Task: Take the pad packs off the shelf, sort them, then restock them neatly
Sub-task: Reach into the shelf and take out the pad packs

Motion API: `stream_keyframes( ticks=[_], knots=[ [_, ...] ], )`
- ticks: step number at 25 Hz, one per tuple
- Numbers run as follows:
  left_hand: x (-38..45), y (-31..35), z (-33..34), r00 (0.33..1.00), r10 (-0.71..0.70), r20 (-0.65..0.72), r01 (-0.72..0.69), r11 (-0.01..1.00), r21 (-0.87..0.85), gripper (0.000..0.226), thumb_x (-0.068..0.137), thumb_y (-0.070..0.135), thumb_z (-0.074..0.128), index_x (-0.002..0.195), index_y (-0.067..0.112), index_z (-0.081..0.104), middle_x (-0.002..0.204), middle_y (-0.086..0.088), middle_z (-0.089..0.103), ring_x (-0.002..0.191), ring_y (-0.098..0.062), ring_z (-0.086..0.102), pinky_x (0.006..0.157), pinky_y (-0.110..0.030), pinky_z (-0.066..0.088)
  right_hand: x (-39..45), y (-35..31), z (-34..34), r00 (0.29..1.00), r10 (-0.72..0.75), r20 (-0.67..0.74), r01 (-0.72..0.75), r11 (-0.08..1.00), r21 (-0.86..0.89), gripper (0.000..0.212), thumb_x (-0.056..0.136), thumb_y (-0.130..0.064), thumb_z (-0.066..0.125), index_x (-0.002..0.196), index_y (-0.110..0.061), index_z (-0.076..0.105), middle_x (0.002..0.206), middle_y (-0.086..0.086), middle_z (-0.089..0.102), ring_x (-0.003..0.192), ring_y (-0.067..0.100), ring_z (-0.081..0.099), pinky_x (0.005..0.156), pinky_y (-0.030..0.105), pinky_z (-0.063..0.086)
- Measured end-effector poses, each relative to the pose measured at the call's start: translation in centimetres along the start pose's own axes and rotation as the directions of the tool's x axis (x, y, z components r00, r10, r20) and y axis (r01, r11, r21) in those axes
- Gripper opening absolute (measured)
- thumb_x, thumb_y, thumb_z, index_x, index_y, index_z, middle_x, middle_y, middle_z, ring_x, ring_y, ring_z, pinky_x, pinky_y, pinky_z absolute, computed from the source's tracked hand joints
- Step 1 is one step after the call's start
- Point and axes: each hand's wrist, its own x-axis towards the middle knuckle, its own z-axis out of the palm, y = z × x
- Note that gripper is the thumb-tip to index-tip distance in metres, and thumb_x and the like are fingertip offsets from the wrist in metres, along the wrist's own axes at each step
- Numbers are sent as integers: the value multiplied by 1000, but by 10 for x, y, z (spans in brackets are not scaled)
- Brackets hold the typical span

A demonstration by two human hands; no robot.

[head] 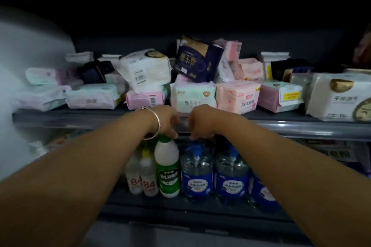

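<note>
Pad packs (192, 94) heaped untidily along shelf (80, 118). My left hand (168, 120) and right hand (200, 122) at near shelf edge, fingers curled, grasping nothing. Risk: pulling low pack topples navy pack (194, 60) onto bottles (168, 166) below.

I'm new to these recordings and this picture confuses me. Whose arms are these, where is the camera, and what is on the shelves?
There is no machine here: the camera sits on a person's head, looking forward and down, so both arms reach out from below. The left hand, with a bracelet on its wrist, and the right hand hang at the front edge of the shelf, fingers curled, holding nothing visible. On that shelf lie jumbled pad packs, pink, white and dark, some tilted. On the shelf below stand a green bottle and blue bottles.
</note>
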Motion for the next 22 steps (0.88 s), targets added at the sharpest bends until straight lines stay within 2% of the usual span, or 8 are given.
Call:
stream_keyframes(
  ticks=[3, 6, 7, 12, 15, 17, 19, 22],
  knots=[
    [-1, -30, -31, 996, -2, -94, 3, 1000, 10, 47, 79, 29, 72, 121, 16, 58, 118, -2, 62, 107, -21, 57, 89, -25, 43, 13, -27, -22, 994, 10, -106, -10, 1000, 0, 33, 83, -18, 69, 113, -6, 66, 108, 12, 66, 93, 24, 64, 78, 29, 51],
    [1, -60, -60, 980, -30, -195, 17, 997, -69, 46, 78, 26, 73, 120, 17, 58, 116, -2, 63, 107, -20, 57, 89, -26, 43, 33, -51, -45, 977, 25, -214, -16, 999, 44, 30, 83, -15, 68, 111, -4, 67, 103, 13, 69, 85, 23, 65, 80, 32, 56],
    [2, -68, -68, 974, -35, -222, 19, 997, -76, 46, 78, 26, 73, 120, 16, 57, 115, -2, 62, 106, -20, 56, 87, -25, 43, 42, -57, -52, 967, 37, -253, -20, 997, 69, 30, 84, -15, 67, 112, -5, 66, 105, 12, 68, 89, 23, 64, 82, 32, 55],
    [18, -104, -91, 905, -37, -423, -33, 987, -158, 40, 78, 26, 74, 113, 14, 56, 107, -2, 57, 91, -17, 53, 76, -24, 40, 84, -73, -67, 890, 75, -450, -46, 996, 77, 49, 86, -18, 64, 132, -10, 50, 131, 13, 50, 119, 28, 50, 98, 34, 45],
    [30, -122, -97, 850, -55, -524, -117, 950, -289, 38, 77, 30, 74, 102, 14, 50, 97, -1, 49, 86, -16, 48, 72, -24, 35, 111, -81, -75, 829, 164, -534, -167, 985, 42, 56, 89, -13, 57, 139, -7, 35, 140, 17, 34, 128, 36, 34, 104, 37, 33],
    [37, -132, -98, 817, -105, -567, -123, 929, -348, 42, 79, 36, 71, 104, 13, 47, 100, -2, 48, 91, -18, 49, 74, -26, 36, 126, -83, -81, 806, 259, -532, -233, 965, 116, 55, 91, -14, 52, 140, -6, 30, 143, 20, 30, 130, 38, 30, 105, 39, 31],
    [49, -141, -97, 773, -220, -595, -59, 909, -413, 54, 82, 44, 65, 116, 8, 44, 115, -9, 50, 105, -26, 51, 83, -31, 41, 136, -84, -84, 803, 333, -493, -242, 940, 241, 47, 96, -20, 45, 138, -4, 32, 139, 20, 38, 127, 38, 37, 102, 38, 35],
    [65, -146, -90, 766, -424, -483, 132, 840, -527, 79, 85, 57, 53, 137, 3, 29, 141, -18, 32, 129, -37, 36, 104, -45, 37, 144, -87, -84, 823, 395, -409, -221, 885, 411, 42, 102, -24, 34, 136, -1, 40, 132, 21, 48, 121, 35, 48, 97, 36, 40]
  ],
)
